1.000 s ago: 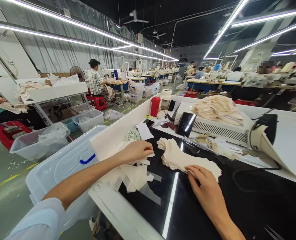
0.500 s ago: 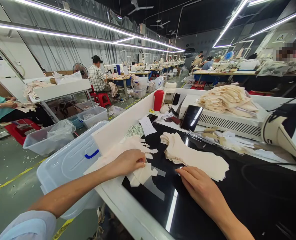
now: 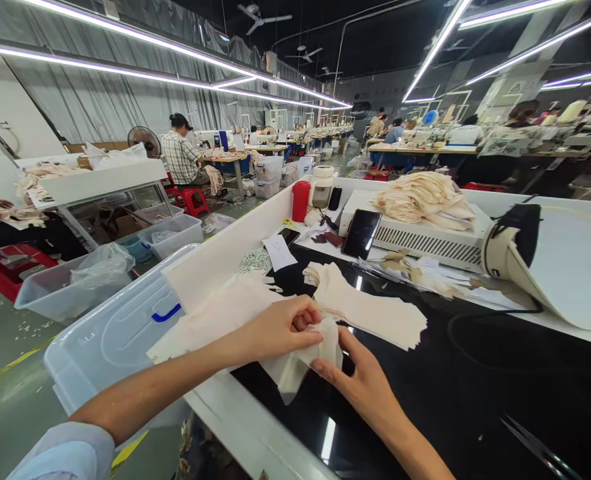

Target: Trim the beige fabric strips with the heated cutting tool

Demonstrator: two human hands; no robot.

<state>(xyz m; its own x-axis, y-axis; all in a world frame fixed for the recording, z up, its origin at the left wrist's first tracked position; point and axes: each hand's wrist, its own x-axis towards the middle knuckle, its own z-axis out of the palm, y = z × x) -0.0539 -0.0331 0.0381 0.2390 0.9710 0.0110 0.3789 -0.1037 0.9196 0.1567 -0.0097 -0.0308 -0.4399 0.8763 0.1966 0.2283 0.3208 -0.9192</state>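
Between my hands, just above the black tabletop [image 3: 455, 373], a thin whitish fabric piece [image 3: 328, 331] is raised and folded. My left hand [image 3: 290, 323] pinches its upper left part, fingers curled. On its right side my right hand [image 3: 358, 367] grips it between thumb and fingers. The lower end of the piece hangs toward the table. Right behind my hands lies a stack of cream fabric pieces [image 3: 370, 300] with notched ends. Another pile of cream pieces [image 3: 225, 307] spreads under and beyond my left forearm, partly hidden by it.
Tweezers [image 3: 538, 443] lie at the lower right. At the back are a phone [image 3: 362, 233], a red cup [image 3: 301, 201], a white machine [image 3: 425, 243] with a fabric heap [image 3: 420, 200], and a lamp [image 3: 520, 247]. A lidded plastic bin [image 3: 110, 327] stands at left. Several people sit at tables beyond.
My left hand has moved right with the thin piece lifted off the table. My right hand has come left and taken hold of it. The view has turned slightly right.
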